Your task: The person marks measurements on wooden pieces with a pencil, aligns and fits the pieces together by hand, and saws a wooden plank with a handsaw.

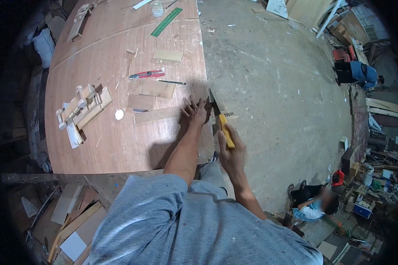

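My left hand lies with fingers spread on a narrow wooden strip, pressing it to the table near the right edge. Wrapped around the yellow handle of a handsaw is my right hand, just beyond that edge. The saw's dark blade points away from me and meets the strip's end area beside my left fingers; the exact contact is hard to see. A short piece of wood shows past the edge, to the right of the blade. My right hand is slightly blurred.
On the table are a red utility knife, a pencil, flat wood pieces, a green ruler, a jar and a wooden assembly. One person bends at far right; another sits lower right.
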Motion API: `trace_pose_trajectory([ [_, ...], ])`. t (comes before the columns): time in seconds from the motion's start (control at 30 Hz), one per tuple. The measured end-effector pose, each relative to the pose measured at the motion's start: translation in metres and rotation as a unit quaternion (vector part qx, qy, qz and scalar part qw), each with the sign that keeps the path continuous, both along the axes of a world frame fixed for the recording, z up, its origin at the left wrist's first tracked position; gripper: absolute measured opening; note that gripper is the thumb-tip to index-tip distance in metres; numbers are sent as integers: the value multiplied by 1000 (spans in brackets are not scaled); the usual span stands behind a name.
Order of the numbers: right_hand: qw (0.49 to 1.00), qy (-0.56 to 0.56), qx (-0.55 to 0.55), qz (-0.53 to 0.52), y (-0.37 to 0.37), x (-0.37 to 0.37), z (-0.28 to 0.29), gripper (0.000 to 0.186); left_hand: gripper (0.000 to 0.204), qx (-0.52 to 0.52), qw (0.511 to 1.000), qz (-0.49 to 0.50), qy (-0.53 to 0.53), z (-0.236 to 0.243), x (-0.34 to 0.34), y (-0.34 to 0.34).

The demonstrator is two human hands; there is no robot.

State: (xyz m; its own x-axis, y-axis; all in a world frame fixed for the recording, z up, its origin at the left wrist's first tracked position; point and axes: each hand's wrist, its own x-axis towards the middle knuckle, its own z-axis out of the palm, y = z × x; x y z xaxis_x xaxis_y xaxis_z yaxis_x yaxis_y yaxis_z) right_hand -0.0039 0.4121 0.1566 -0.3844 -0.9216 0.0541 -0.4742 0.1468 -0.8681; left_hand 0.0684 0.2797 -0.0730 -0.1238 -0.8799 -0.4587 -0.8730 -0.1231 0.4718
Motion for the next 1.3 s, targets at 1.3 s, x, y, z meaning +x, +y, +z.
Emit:
trace_pose_trajectory([
  [1.3,999,19,-32,30,-74,-47,-60,28,58,16,999,-1,35,34,-38,-2],
])
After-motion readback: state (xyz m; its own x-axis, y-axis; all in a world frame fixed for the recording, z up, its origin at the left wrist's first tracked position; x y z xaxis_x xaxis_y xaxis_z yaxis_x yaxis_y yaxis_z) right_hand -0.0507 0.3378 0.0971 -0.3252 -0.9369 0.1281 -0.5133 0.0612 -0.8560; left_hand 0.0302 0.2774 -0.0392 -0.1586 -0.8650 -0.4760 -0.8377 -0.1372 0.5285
